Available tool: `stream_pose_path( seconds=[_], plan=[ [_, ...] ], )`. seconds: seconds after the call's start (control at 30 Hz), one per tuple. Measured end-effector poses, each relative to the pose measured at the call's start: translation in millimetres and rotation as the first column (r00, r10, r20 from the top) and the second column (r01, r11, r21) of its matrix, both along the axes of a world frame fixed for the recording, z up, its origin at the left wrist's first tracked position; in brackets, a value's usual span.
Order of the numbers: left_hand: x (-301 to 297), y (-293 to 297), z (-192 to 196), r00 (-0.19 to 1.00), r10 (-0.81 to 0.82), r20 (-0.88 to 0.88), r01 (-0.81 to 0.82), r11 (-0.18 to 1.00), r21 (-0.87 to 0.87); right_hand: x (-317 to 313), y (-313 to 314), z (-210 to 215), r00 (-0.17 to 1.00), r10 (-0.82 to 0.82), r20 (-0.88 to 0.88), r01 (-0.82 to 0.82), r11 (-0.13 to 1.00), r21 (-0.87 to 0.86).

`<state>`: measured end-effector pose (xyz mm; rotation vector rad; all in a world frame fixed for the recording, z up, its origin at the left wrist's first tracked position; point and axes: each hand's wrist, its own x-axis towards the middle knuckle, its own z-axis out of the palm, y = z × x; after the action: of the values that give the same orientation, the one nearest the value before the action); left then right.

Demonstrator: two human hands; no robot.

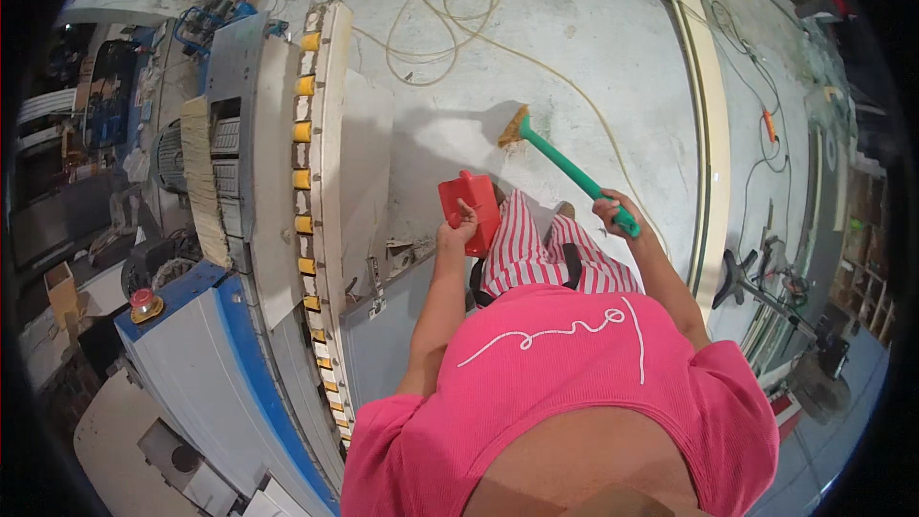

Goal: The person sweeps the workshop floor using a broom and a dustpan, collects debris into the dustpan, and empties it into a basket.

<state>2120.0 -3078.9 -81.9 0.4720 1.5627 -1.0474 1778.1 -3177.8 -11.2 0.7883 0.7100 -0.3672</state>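
My right hand [615,209] is closed round the green handle of a hand brush [567,166]. The brush slants up and to the left, and its tan bristles [515,126] are at or just above the concrete floor. My left hand [461,225] grips a red dustpan [486,199], held in front of my left leg and below the bristles in the picture. Part of the pan is hidden behind my fingers, and a gap separates it from the brush.
A rail with yellow rollers [302,179] runs along my left, beside a blue and grey machine [215,354]. On the floor ahead lies a loosely coiled yellowish hose [450,24]. Long pale boards [706,134] stretch along my right, with cables [766,86] beyond them.
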Motion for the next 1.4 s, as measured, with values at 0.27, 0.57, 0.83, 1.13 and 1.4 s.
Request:
stream_pose_path(
  seconds=[0.27,0.57,0.83,1.13,1.4],
  plan=[
    [-11.4,-4.2,-6.1,0.999,0.051,0.017,-0.052,0.995,0.091,-28.8,8.8,77.3,0.345,0.378,-0.859,-0.930,0.263,-0.258],
    [-74.8,-7.6,16.1,0.992,-0.103,0.078,0.108,0.992,-0.063,-32.9,-54.6,-46.1,0.222,0.275,-0.935,-0.975,0.083,-0.207],
    [-114.9,4.5,5.0,0.969,-0.208,0.135,0.220,0.972,-0.081,-89.7,9.2,-19.2,0.168,0.404,-0.899,-0.966,-0.113,-0.231],
    [-132.2,14.2,-13.5,0.898,-0.362,0.252,0.405,0.902,-0.150,-159.7,66.7,37.6,0.352,0.394,-0.849,-0.923,0.296,-0.245],
    [-150.5,32.0,-25.3,0.738,-0.552,0.389,0.597,0.802,0.007,-152.7,65.7,-39.6,0.713,0.408,-0.570,-0.671,0.632,-0.387]
  ],
)
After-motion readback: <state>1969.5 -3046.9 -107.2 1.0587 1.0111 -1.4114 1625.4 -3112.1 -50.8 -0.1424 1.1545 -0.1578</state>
